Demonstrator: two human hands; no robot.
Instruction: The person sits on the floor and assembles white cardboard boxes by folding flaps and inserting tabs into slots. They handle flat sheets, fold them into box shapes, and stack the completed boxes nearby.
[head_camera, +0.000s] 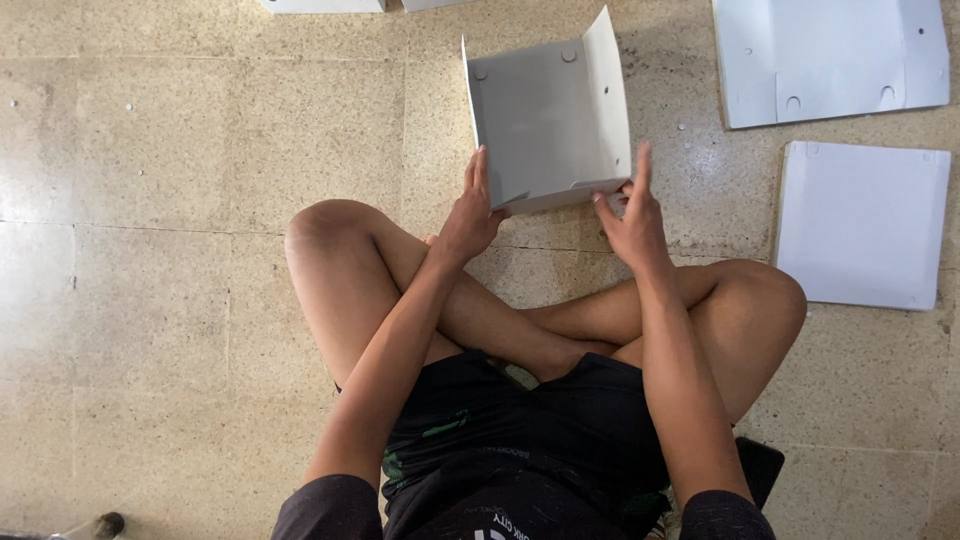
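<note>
I sit cross-legged on a speckled stone floor. A grey cardboard sheet (545, 115) with its two side flaps folded upright lies in front of my knees. My left hand (470, 212) presses against the sheet's near left flap, fingers pointing up. My right hand (630, 210) grips the near right corner, where a small tab is folded under the fingers. Both hands touch the same sheet.
Two flat white cardboard sheets lie at the right: a larger one with punched notches (830, 55) at the top, and a plain one (862, 222) below it. Edges of more sheets (325, 5) show at the top. A dark object (760, 465) sits behind my right hip.
</note>
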